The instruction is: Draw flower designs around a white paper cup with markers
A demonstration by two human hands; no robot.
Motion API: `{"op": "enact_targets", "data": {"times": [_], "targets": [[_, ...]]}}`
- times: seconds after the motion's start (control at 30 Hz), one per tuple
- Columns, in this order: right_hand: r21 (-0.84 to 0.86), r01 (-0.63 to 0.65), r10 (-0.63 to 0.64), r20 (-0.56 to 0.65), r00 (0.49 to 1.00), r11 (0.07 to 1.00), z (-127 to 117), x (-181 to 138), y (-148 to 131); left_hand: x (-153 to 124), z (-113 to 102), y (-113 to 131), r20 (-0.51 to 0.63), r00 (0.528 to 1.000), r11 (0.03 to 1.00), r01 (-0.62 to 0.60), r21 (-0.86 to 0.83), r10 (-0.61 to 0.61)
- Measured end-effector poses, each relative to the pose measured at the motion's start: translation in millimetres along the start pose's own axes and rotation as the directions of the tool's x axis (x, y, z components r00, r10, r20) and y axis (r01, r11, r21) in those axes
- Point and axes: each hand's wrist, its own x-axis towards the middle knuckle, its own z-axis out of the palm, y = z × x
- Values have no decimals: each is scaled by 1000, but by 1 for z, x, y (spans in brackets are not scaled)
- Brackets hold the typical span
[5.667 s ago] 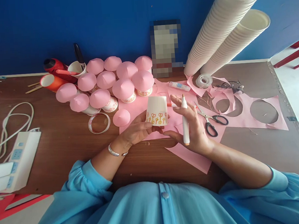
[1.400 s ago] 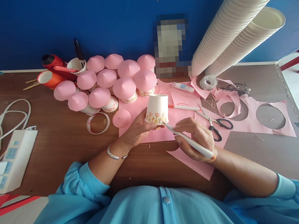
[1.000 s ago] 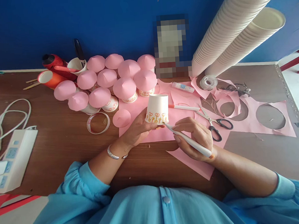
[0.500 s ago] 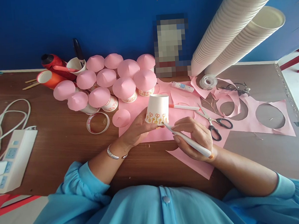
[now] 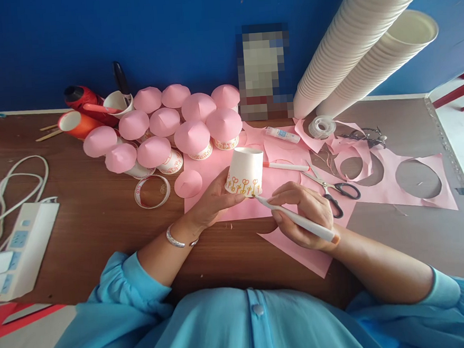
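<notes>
My left hand [image 5: 212,199] is wrapped round the lower left side of a white paper cup [image 5: 245,168]. Orange flowers with yellowish stems are drawn in a band near the cup's lower edge. Between the fingers of my right hand [image 5: 302,211] is a white marker [image 5: 299,222], its tip at the bottom edge of the cup. Pink paper [image 5: 222,212] lies under the cup. Behind it rests a second white marker with a red end [image 5: 289,166], close to black-handled scissors [image 5: 330,191]. To the left of the cup lies a small pink paper cone [image 5: 188,183].
Several decorated cups with pink cone tops [image 5: 192,137] stand at the back left. A tape roll [image 5: 151,191] lies before them. Two tall stacks of cups [image 5: 358,43] lean at the back right, near cut pink scraps [image 5: 391,173]. A power strip [image 5: 34,246] sits far left.
The marker tip has shifted slightly along the cup's lower edge, and my right hand has moved a little down and right. My left hand keeps hold of the cup.
</notes>
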Motion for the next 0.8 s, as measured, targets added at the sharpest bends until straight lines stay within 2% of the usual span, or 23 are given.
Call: {"op": "enact_targets", "data": {"times": [0.13,0.3,0.53,0.8], "targets": [[20,-27,27,-5,1000,999,-1,-1,0,0,3,3,28,1000,999,-11,-43,12],[62,-62,66,-72,995,996,-2,-2,1,0,2,1,10,1000,998,2,-65,-1],[46,-42,42,-16,999,998,-1,-2,2,0,-1,-2,40,999,997,-5,-79,8],[50,-41,41,4,999,998,1,-2,1,0,2,2,22,1000,996,2,-91,0]]}}
